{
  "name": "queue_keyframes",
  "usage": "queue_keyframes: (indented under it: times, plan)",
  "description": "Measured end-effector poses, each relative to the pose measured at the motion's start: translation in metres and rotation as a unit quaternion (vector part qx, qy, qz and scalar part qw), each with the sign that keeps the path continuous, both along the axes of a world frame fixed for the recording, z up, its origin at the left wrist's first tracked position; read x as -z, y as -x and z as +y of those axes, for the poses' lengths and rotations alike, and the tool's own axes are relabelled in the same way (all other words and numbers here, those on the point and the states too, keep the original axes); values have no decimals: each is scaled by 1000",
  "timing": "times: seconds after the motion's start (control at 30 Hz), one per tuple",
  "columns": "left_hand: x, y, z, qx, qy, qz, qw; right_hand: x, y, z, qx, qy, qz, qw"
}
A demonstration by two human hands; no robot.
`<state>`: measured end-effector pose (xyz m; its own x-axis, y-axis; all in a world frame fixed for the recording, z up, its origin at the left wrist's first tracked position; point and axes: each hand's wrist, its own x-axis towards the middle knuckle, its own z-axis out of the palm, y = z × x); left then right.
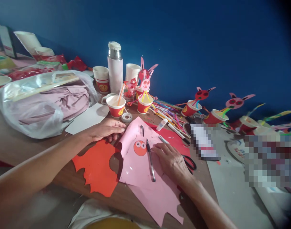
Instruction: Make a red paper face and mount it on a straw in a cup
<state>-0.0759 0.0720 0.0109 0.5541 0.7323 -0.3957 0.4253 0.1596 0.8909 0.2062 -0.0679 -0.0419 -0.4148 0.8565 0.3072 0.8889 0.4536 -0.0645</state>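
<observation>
My left hand (109,128) is at the left edge of a pink sheet (133,168), fingers loosely bent and apart, holding nothing visible. My right hand (171,159) lies on the sheet's right side, fingers stretched out. Between the hands are a red-orange disc (140,148) with two googly eyes, a clear pen (150,162) with a black cap, and a small black pen cap (142,130). Scissors (190,163) with black handles lie beyond my right hand, partly hidden by it. An orange cut-out sheet (99,168) lies below my left hand.
Red paper cups (116,106) with straws and pink animal heads (234,102) line the wall. Behind are a thermos (115,70), a tape roll (126,117), pipe cleaners (170,113) and a glue bottle (162,124). A plastic bag (47,105) sits left; a phone (204,141) lies right.
</observation>
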Motion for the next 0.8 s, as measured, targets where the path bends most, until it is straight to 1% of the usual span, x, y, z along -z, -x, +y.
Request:
queue_keyframes:
  times: [0.07,0.17,0.27,0.33,0.4,0.5,0.57,0.63,0.7,0.77,0.8]
  plan:
    - [0,-1,-1,15,-15,9,1000,-1,0,0,3,-3,1,1000]
    - [1,-2,0,5,-53,54,997,-1,0,0,2,-17,-1,1000]
    - [1,0,1,-1,-121,99,988,0,0,0,-4,-25,1,1000]
    - [-3,4,1,4,-195,132,972,0,-1,0,-9,-29,5,1000]
    - [-9,11,-4,18,-253,176,951,0,-2,0,-15,-33,12,999]
    - [-19,26,-18,38,-272,244,930,-1,-2,-2,-22,-38,30,999]
    - [-20,40,-31,21,-279,299,912,-3,-3,-5,-20,-51,43,998]
    - [-15,58,-45,4,-287,335,897,-6,-4,-7,-12,-71,54,996]
    - [-6,77,-57,-17,-318,342,884,-10,-6,-7,0,-88,61,994]
    - [4,94,-66,-26,-330,344,879,-16,-11,-7,16,-92,65,993]
    - [8,100,-70,-15,-335,346,876,-19,-13,-6,27,-91,64,993]
